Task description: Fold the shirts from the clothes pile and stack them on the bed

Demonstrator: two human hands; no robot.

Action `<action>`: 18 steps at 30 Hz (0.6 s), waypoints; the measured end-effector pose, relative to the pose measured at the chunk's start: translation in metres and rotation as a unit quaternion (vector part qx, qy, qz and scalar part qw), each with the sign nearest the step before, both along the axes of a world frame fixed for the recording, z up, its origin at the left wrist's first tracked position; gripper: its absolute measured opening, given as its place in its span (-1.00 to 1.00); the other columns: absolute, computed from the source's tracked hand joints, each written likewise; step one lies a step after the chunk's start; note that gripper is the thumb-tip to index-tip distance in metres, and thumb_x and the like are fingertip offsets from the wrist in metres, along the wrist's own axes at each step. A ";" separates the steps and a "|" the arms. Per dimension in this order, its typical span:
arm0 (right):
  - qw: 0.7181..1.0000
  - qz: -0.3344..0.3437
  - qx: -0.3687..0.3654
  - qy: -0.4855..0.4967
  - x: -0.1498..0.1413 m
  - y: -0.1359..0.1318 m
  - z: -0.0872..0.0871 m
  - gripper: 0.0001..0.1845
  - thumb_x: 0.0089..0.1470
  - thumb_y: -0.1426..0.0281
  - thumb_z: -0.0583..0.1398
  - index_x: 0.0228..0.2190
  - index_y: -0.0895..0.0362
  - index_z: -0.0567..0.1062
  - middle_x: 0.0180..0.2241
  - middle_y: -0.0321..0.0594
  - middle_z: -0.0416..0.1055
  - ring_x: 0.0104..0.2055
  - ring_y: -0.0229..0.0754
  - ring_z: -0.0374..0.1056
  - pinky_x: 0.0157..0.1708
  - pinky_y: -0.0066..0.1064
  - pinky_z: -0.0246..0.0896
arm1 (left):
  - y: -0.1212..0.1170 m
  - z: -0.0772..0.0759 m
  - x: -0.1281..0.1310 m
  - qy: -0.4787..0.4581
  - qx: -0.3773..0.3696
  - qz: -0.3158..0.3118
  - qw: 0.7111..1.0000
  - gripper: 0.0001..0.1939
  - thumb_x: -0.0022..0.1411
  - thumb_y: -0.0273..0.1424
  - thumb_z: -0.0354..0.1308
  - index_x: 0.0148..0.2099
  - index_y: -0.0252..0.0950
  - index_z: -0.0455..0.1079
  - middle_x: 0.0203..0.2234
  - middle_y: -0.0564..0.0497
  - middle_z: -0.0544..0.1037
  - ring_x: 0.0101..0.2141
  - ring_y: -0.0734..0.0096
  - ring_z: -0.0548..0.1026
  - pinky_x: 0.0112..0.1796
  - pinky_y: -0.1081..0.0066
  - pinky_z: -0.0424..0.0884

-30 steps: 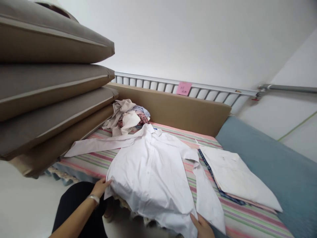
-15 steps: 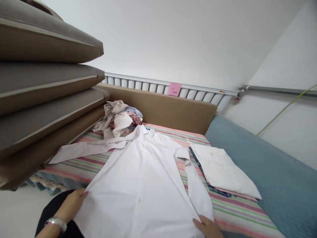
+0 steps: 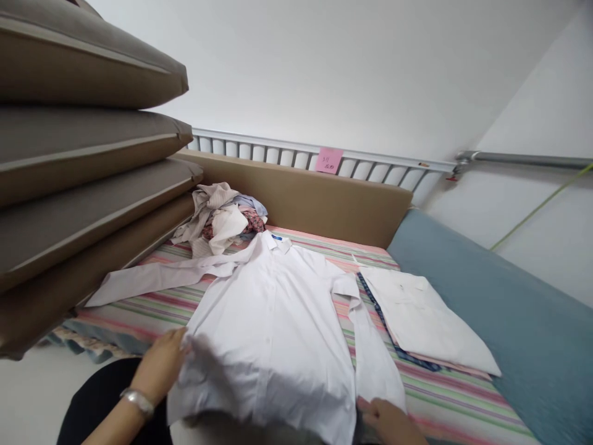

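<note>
A white long-sleeved shirt (image 3: 273,321) lies spread front-up on a striped bedsheet (image 3: 152,303), collar toward the headboard. My left hand (image 3: 160,364), with a metal bracelet at the wrist, grips the shirt's lower left hem, which is lifted and puffed up. At the bottom edge of the view my right hand (image 3: 386,420) holds the lower right hem beside the right sleeve; its fingers are partly hidden under the cloth.
A stack of folded garments (image 3: 426,318) lies to the right of the shirt. A heap of crumpled clothes (image 3: 225,216) sits by the tan headboard (image 3: 324,198). Grey-brown cushions (image 3: 83,161) are piled at left; a blue mattress (image 3: 500,309) at right.
The shirt was pulled flat toward me half a second ago; now its lower hem is raised and billowing again. Both hands have kept hold of the hem corners.
</note>
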State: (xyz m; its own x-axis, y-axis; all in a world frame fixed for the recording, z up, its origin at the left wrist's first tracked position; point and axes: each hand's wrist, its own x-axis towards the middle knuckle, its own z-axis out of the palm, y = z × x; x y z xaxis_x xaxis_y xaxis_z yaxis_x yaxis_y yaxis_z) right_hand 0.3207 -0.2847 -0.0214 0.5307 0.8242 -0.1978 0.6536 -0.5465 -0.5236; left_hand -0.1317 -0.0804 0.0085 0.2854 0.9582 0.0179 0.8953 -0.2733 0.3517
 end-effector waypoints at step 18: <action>0.964 0.141 0.032 -0.222 -0.005 0.180 -0.010 -0.47 0.11 0.18 -0.08 -0.02 0.21 0.38 0.07 -0.04 0.25 0.14 -0.04 0.14 0.13 -0.16 0.01 | 0.172 -0.016 0.090 0.103 0.028 0.070 0.992 -0.55 0.20 -0.34 -0.08 0.14 -0.27 0.21 0.10 -0.26 0.24 0.10 -0.05 0.17 0.01 -0.12 0.06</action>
